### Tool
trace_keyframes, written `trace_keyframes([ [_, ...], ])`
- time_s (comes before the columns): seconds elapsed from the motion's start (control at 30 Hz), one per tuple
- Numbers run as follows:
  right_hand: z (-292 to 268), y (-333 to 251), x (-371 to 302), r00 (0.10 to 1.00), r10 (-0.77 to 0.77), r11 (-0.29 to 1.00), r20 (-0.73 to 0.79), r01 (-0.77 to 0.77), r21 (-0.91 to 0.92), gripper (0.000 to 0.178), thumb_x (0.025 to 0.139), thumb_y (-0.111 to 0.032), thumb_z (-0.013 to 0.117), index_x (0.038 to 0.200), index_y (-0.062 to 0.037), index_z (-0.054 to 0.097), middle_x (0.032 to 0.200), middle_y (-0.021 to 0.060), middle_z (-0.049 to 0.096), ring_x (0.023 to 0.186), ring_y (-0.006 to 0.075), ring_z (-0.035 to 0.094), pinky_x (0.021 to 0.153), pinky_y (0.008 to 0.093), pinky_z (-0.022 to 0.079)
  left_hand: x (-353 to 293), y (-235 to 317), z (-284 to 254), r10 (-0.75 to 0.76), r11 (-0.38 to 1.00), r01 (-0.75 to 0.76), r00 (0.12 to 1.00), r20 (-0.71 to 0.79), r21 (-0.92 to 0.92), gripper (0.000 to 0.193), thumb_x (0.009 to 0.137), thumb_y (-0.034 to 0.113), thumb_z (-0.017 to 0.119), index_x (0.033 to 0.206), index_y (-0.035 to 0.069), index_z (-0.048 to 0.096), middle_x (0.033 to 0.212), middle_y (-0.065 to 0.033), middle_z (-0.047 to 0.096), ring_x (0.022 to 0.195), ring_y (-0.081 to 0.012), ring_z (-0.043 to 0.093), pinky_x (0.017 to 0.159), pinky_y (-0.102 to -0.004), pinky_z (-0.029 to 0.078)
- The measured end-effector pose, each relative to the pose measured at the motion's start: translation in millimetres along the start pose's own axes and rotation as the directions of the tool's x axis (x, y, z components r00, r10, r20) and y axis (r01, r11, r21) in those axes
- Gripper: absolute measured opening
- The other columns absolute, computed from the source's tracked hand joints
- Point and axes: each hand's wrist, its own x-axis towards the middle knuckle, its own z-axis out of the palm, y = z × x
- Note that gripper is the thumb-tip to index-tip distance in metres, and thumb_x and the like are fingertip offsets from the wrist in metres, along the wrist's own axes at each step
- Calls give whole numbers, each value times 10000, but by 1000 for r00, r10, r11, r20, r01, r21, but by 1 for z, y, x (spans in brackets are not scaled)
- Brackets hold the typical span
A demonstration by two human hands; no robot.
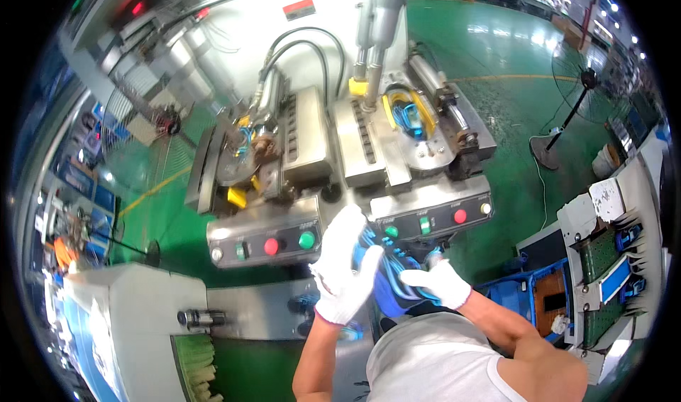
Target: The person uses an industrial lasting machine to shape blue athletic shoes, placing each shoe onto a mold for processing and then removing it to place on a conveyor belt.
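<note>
Both my hands wear white gloves and meet in front of my chest. My left hand [342, 267] is raised with its fingers wrapped over a blue part [383, 260] with strap-like pieces. My right hand [440, 280] grips the same blue part from below and the right. Just beyond the hands stand two metal press machines, each with a control panel: the left panel [264, 242] has red and green buttons, the right panel [433, 217] has green, red and white buttons. Another blue part [408, 116] sits in the right machine's fixture.
A white cabinet [120, 317] with a bristle brush [193, 363] stands at lower left. At right are a blue bin [528, 295] and a rack [613, 267] holding blue pieces. A standing fan [582, 83] is on the green floor [496, 68] beyond.
</note>
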Motion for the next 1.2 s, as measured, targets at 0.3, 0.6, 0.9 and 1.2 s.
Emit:
trace_keyframes([
  [0.3,-173,-19,-7,778,-117,902,-617,343,262,279,807,3,791,1063,41,687,1006,52,699,891,129,657,783,325,552,216,-98,252,-480,796,517,856,190,-316,591,1017,249,627,1493,-34,423,1430,-223,580,1343,-297,562,1134,-380,426],
  [0.6,-209,34,-56,645,15,960,-764,205,192,424,771,0,767,1164,72,625,1058,70,693,894,165,649,870,331,518,301,-209,424,-708,658,685,704,-53,312,719,806,377,781,1317,-18,464,1220,-289,651,1160,-425,643,993,-450,504],
  [0.9,-220,-39,32,683,-158,965,-713,260,35,277,837,-48,774,1102,19,729,1047,119,745,889,183,695,834,352,553,319,-186,292,-586,806,592,799,133,-9,323,782,241,811,946,-15,703,852,-90,715,776,-172,659,741,-347,540],
  [1.2,-238,-170,325,871,-302,953,-388,265,-147,421,808,-193,822,1127,18,645,1009,131,717,886,228,693,809,369,572,88,-58,89,-680,675,690,719,142,-263,657,795,78,787,1387,11,511,1237,-106,644,1081,-184,633,977,-346,512],
])
